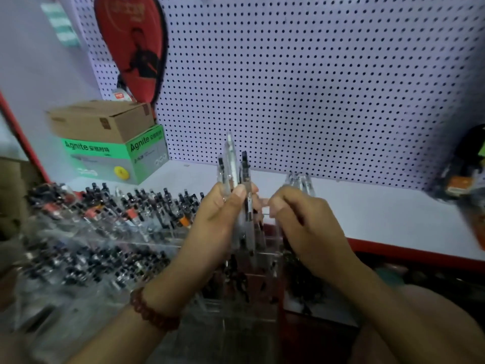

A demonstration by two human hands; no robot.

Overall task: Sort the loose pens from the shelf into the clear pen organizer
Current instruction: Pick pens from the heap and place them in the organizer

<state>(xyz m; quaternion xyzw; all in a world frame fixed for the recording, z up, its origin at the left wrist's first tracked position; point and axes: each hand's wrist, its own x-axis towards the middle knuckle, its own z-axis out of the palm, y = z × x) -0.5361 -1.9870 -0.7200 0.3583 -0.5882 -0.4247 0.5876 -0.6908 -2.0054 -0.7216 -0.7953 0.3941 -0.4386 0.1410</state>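
Fingers (pixel 237 198) of left hand (pixel 215 222), right hand (pixel 307 222) grip pens (pixel 245 166) over pen-filled organizer (pixel 147 239).

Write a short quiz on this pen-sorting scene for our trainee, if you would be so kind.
1. True or false: the left hand holds several clear pens upright.
2. What sits on the green Agnite box? A) brown cardboard box B) mug C) stapler
3. Fill in: the red beaded bracelet is on the ___ wrist.
Key: 1 true; 2 A; 3 left.
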